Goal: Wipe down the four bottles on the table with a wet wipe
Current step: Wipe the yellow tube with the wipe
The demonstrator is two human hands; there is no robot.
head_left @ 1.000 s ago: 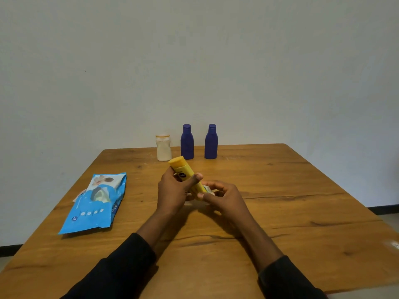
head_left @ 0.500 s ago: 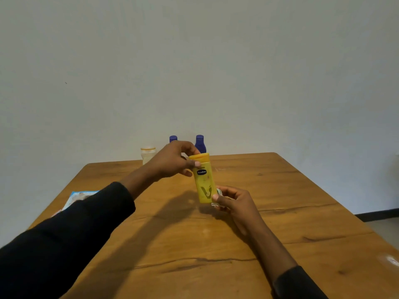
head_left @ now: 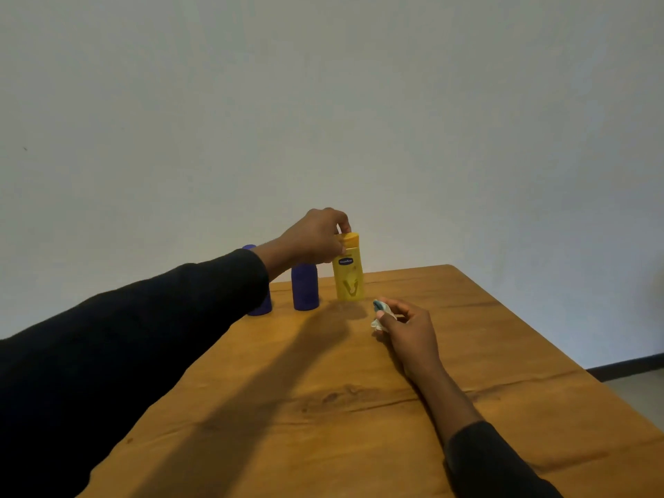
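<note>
A wooden worktop (head_left: 323, 407) fills the lower frame, with a dark grain crack running across it. A plain pale wall (head_left: 323, 102) rises behind at 12 o'clock. At 4 o'clock, dark skirting (head_left: 625, 368) meets grey floor (head_left: 643, 393).

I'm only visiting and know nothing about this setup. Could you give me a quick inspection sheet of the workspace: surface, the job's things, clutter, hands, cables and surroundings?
Surface: wooden table with dark grain cracks; an arm's shadow lies across it.
Job's things: yellow bottle upright near the far edge, to the right of a blue bottle; second blue bottle mostly hidden behind the left sleeve; the fourth bottle is not seen; crumpled wet wipe.
Clutter: nothing seen.
Hands: left hand grips the yellow bottle at its cap; right hand holds the wet wipe.
Cables: nothing seen.
Surroundings: pale bare wall; dark skirting and a bit of floor at the right.
</note>
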